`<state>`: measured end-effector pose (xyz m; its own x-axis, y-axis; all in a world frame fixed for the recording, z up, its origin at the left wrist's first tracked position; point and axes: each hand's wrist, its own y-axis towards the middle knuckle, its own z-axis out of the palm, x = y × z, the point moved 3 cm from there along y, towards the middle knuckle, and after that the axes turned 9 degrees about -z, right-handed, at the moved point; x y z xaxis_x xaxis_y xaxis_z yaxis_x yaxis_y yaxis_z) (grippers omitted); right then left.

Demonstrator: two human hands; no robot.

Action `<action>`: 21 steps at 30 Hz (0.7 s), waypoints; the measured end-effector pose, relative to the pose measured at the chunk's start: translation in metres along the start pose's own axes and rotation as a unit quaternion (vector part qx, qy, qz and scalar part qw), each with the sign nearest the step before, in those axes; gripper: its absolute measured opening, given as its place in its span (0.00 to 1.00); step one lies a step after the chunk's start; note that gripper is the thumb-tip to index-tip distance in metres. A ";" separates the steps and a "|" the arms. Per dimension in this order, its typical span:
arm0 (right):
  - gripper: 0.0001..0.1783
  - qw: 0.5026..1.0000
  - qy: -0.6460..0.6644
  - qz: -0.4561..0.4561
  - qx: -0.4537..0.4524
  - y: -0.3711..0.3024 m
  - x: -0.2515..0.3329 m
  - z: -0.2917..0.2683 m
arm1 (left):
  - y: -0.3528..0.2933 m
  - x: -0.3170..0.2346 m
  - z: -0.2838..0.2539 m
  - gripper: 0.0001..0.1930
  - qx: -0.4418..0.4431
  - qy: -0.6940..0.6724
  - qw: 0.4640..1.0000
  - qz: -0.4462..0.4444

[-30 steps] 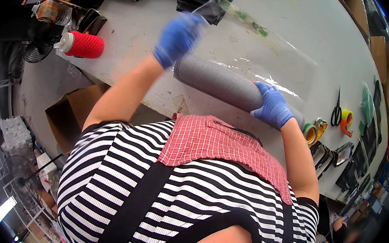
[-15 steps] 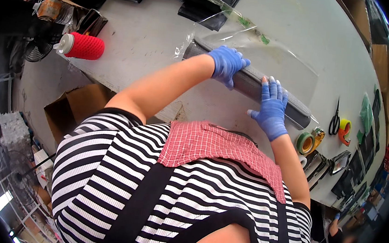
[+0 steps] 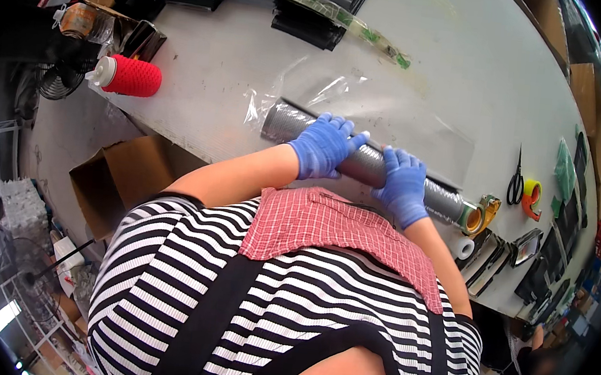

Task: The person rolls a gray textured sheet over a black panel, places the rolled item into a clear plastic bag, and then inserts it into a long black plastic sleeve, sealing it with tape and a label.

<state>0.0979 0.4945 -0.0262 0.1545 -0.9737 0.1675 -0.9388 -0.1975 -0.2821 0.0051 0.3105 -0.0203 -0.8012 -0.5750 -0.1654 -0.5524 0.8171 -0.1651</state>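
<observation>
A long grey textured roll point(image 3: 364, 166) lies slantwise on the table in front of me, shiny where clear plastic film covers it. My left hand point(image 3: 324, 148), in a blue glove, curls over the roll left of its middle. Over the part right of the middle, my right hand point(image 3: 403, 188), also blue-gloved, bends its fingers down on the far side. Beyond the roll, clear plastic film point(image 3: 421, 141) spreads flat, and its crumpled left edge sticks out past the roll's end. The roll's right end reaches close to a green-rimmed tape roll point(image 3: 471, 218).
Black scissors point(image 3: 515, 185) and a yellow-orange tape dispenser point(image 3: 531, 199) lie at the right. A red-sleeved bottle point(image 3: 134, 76) lies at the left table edge. Black sheets point(image 3: 305, 27) are stacked at the back. An open cardboard box point(image 3: 124, 174) stands below the left edge.
The roll has turned and come nearer to me, under both hands. More shiny film now shows on it. My right hand's spread fingers have drawn together and curled over the roll.
</observation>
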 end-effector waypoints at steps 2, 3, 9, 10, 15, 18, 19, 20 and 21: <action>0.54 1.000 0.004 -0.008 -0.011 -0.016 0.009 0.007 | -0.001 0.035 0.010 0.36 0.025 -0.322 0.946 0.022; 0.54 1.000 0.012 -0.006 -0.004 -0.019 0.010 0.008 | -0.009 0.063 -0.008 0.33 -0.083 -0.399 0.907 -0.106; 0.55 1.000 0.009 -0.019 0.009 -0.013 0.012 0.002 | -0.022 0.191 0.027 0.31 -0.022 -0.158 0.907 -0.391; 0.55 1.000 0.014 -0.022 0.011 -0.012 0.012 0.003 | -0.017 0.203 0.031 0.31 -0.024 -0.159 0.906 -0.392; 0.51 0.999 0.022 -0.032 0.021 -0.011 0.009 -0.001 | -0.029 0.241 0.044 0.18 0.029 -0.283 0.861 -0.422; 0.51 0.998 0.035 -0.024 0.042 -0.008 0.005 -0.007 | -0.040 0.234 0.018 0.15 -0.185 -0.206 0.868 -0.413; 0.52 0.998 0.033 -0.030 0.033 -0.008 0.001 -0.005 | -0.041 0.224 -0.002 0.14 -0.337 -0.118 0.854 -0.378; 0.53 0.999 0.032 -0.035 0.026 -0.009 -0.002 -0.004 | -0.027 0.189 -0.017 0.15 -0.278 -0.120 0.915 -0.267; 0.53 0.999 0.033 -0.022 0.027 -0.009 -0.003 -0.005 | -0.015 0.138 -0.028 0.17 -0.211 -0.121 0.959 -0.147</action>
<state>0.1042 0.4998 -0.0193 0.1732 -0.9543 0.2434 -0.9131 -0.2482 -0.3236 -0.1032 0.2202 -0.0131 -0.5488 -0.7335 -0.4011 -0.8305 0.5331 0.1615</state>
